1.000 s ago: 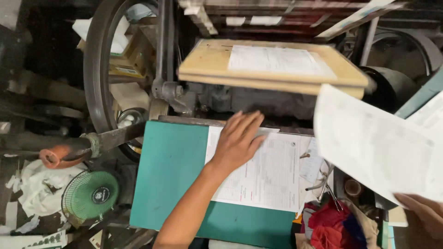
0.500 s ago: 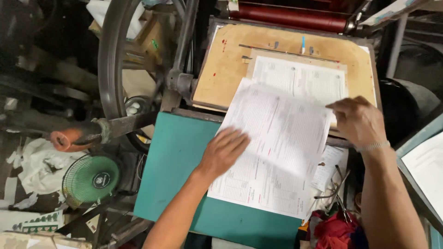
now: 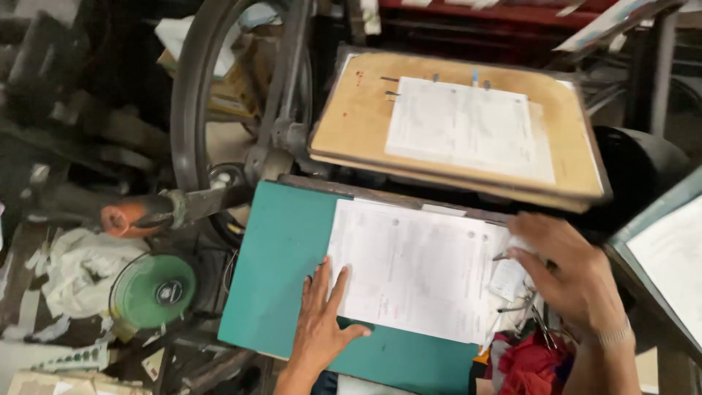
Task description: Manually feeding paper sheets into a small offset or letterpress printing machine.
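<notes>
Head view, looking down on a press bench. The left hand (image 3: 322, 322) is laid flat and spread wide, nothing being gripped; its fingertips rest on the lower left edge of a stack of printed sheets (image 3: 417, 267), the palm lying on the green board (image 3: 281, 271) that carries the stack. The right hand (image 3: 567, 274) is placed at the stack's right edge, fingers loosely curled and touching the paper there; whether a sheet is pinched cannot be told. The stack lies on the right part of the green board, slightly tilted, its upper edge just below the press. Above it, a tan wooden plate (image 3: 358, 117) is seen tilted toward the viewer; a single printed sheet (image 3: 468, 128) is pinned flat on its face. To the left, a large dark flywheel (image 3: 191, 95) stands upright; an orange-tipped lever handle (image 3: 124, 217) projects beside it. Below the handle, a round green tin (image 3: 152, 290) lies near crumpled white rags (image 3: 73, 267). Red cloth (image 3: 530, 366) is bunched under the right wrist; another sheet on a grey tray (image 3: 673, 252) is cut off at the right edge.
</notes>
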